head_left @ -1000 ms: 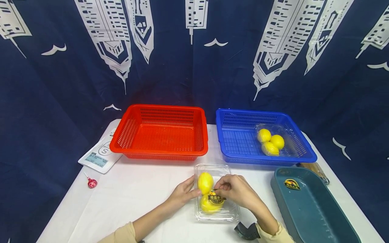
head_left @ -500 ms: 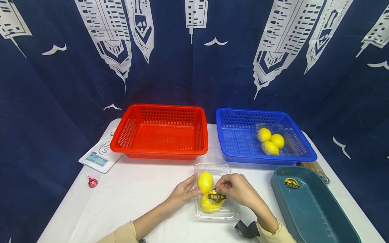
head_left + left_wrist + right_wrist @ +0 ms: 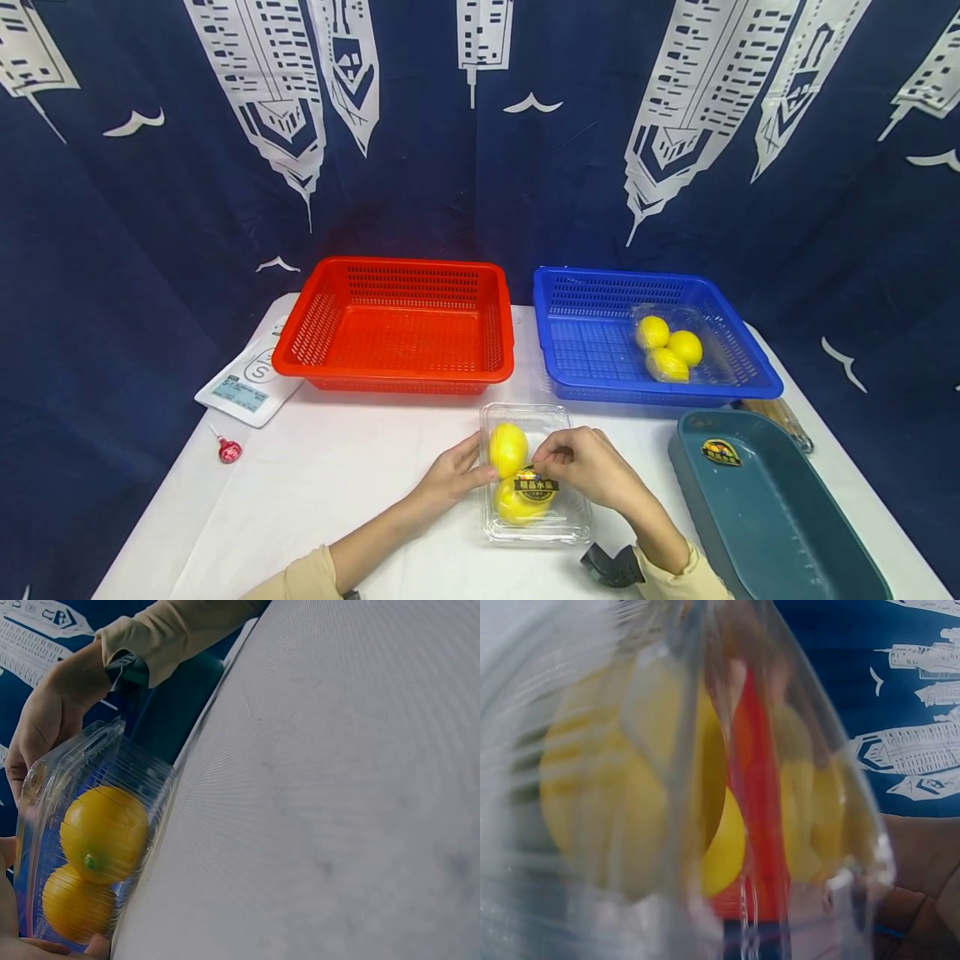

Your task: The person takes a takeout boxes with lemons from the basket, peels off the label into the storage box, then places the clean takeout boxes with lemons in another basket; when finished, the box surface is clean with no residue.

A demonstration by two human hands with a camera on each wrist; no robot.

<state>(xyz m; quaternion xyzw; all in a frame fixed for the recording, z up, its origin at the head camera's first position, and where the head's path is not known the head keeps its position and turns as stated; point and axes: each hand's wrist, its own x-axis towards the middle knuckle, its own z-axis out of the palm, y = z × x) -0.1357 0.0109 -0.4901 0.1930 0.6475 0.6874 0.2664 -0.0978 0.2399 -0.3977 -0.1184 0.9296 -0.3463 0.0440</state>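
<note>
The clear plastic clamshell box lies on the white table at the near centre, in front of the gap between the red basket and the blue basket. It contains lemons; two show plainly, and a black-and-gold label lies on its lid over the nearer fruit. The right hand rests over the lid with fingers curled, the thumb and forefinger pinching at the upper edge of the label; whether they grip the label itself or only press on it cannot be told. The left hand braces the box's left side, fingers nearly straight and touching the wall beside the upper lemon. To apply the label well, judged from this position: hold the box steady with the left hand so that the thin shell does not slide or flex, press the label from its centre outward, and keep pressure light, since the lid is likely to dent. A second filled clamshell sits in the blue basket; a dark teal tray stands just right of the box.
</note>
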